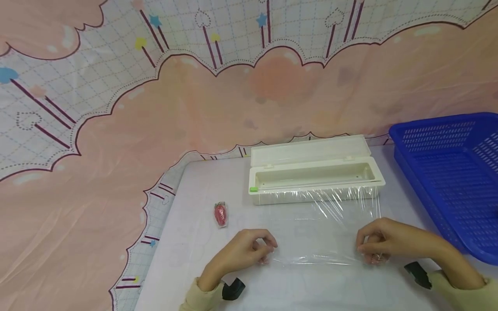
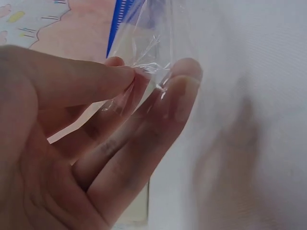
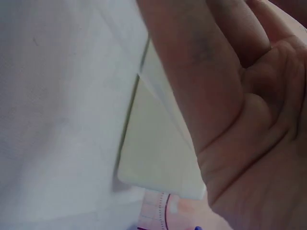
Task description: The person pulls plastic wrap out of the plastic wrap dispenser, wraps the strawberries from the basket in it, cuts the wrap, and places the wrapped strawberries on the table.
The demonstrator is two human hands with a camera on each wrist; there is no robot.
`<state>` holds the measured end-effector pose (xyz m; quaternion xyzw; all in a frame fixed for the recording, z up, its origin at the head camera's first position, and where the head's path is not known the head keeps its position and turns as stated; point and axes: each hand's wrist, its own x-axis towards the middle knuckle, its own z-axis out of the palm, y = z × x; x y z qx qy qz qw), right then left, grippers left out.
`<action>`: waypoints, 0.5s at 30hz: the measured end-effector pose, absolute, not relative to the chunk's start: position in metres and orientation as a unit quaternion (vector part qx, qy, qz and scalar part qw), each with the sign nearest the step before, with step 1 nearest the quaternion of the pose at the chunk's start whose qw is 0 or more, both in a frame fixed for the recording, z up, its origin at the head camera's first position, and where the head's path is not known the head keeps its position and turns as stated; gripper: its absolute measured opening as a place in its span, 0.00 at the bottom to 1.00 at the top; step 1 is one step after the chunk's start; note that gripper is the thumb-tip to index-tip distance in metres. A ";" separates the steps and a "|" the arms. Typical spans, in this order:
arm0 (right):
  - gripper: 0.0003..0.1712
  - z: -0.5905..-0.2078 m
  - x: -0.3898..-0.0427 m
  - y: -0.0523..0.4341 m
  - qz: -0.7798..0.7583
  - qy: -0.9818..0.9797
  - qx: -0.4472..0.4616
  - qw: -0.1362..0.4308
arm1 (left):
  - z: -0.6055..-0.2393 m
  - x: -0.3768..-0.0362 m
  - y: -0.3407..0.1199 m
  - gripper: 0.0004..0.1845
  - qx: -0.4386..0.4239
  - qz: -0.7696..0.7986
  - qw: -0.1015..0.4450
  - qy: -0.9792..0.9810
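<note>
A sheet of clear cling film [image 1: 315,242] stretches from the front edge of a cream cling film dispenser box [image 1: 260,198] toward the person. My left hand [image 1: 247,250] pinches the sheet's near left corner between thumb and fingers; in the left wrist view the film [image 2: 156,50] bunches at the thumb tip. The near right corner is pinched by my right hand [image 1: 393,239], whose fingertips are out of sight in the right wrist view. The box's lid [image 1: 311,151] is raised at the back. A small red strawberry [image 1: 220,214], wrapped in clear film, lies left of the box.
On the right stands a blue plastic basket [image 1: 424,203], close to the right forearm. Everything rests on a white tabletop [image 1: 183,242]. Behind it hangs a pink patterned cloth [image 1: 210,112]. Black straps [image 1: 233,289] sit at both wrists.
</note>
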<state>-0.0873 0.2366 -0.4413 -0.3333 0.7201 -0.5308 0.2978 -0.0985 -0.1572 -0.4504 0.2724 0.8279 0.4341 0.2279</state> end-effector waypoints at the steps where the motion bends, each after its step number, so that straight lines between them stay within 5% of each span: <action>1: 0.07 -0.443 -0.088 0.236 -0.531 0.718 -0.338 0.297 | -0.451 -0.099 -0.157 0.04 0.274 0.430 0.224 0.831; 15: 0.06 -0.453 -0.090 0.239 -0.487 0.752 -0.343 0.281 | -0.463 -0.098 -0.156 0.04 0.289 0.403 0.197 0.846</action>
